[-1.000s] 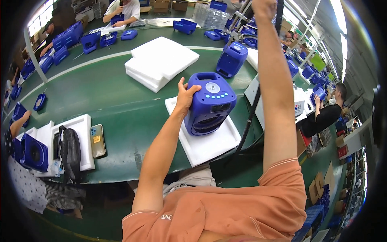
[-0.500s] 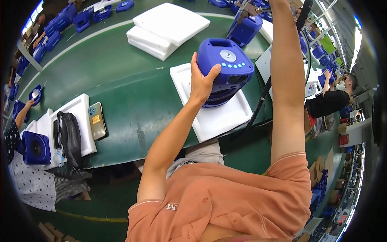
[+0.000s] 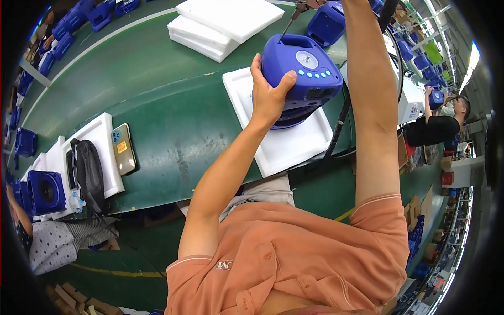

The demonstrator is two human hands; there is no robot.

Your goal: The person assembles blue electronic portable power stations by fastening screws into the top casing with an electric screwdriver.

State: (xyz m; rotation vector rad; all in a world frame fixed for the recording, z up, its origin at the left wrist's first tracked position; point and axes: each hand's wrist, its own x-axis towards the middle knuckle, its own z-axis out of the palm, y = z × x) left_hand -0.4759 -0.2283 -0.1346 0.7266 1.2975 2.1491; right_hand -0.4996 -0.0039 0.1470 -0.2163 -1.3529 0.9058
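Note:
A blue portable speaker (image 3: 299, 71) with a handle slot, a round pale dial and a row of light-blue buttons rests tilted over a white foam tray (image 3: 294, 149). My left hand (image 3: 269, 100) is closed on its left side, thumb on the top face and fingers around the edge. At the upper edge of the view, my right hand (image 3: 314, 3) is mostly cut off, with its fingers around a dark screwdriver (image 3: 298, 9). The screwdriver's thin shaft slants down to the speaker's far left corner by the handle.
Stacked white foam pieces (image 3: 210, 31) lie beyond the speaker on the green table (image 3: 163, 105). Leftward are a phone (image 3: 123, 149), a black pouch (image 3: 90, 176) and another blue speaker unit (image 3: 46, 191). A black cable (image 3: 341, 123) runs at right; a co-worker (image 3: 436, 123) sits beyond.
The screwdriver has come down, its tip now at the speaker's corner. My view has shifted slightly, and my left hand keeps its hold. The co-worker at right now lifts a blue speaker.

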